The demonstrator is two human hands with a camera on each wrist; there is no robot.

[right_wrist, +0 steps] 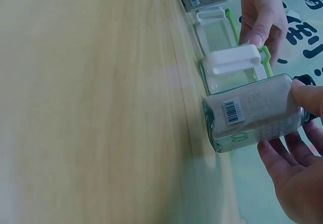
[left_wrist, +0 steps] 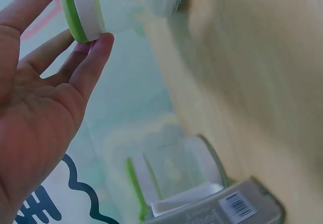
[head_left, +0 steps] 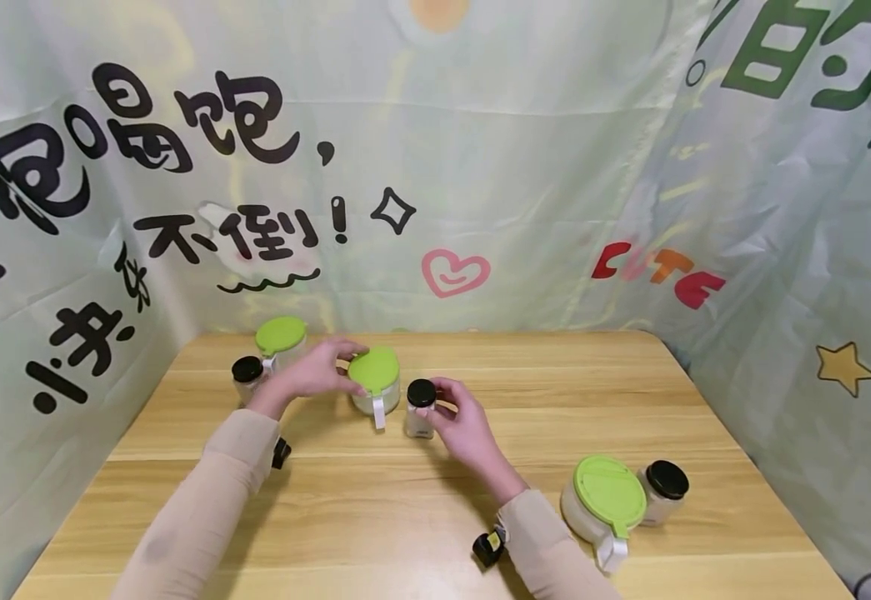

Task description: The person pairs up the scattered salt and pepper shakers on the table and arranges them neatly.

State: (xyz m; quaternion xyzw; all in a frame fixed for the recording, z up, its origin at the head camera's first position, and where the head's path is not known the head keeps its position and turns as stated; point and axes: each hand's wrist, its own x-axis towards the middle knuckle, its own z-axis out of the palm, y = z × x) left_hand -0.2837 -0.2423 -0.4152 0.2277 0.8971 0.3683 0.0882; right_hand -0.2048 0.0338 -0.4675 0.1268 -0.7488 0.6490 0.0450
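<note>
My left hand (head_left: 321, 371) holds a glass jar with a green lid (head_left: 375, 369) around its lid, thumb on one side and fingers on the other. The jar stands upright on the table, its white handle (head_left: 379, 412) facing me. Just right of it is a square glass bottle with a black cap (head_left: 422, 421), which my right hand (head_left: 468, 427) grips near the top between thumb and fingers. In the right wrist view the bottle (right_wrist: 252, 114) shows a barcode label and greyish contents. Whether its base touches the table, I cannot tell.
At the back left stand another green-lidded jar (head_left: 282, 336) and black-capped bottle (head_left: 247, 371). A third such jar (head_left: 609, 492) and bottle (head_left: 663, 492) stand at the front right of the wooden table (head_left: 375, 517). A printed cloth (head_left: 525, 183) hangs behind.
</note>
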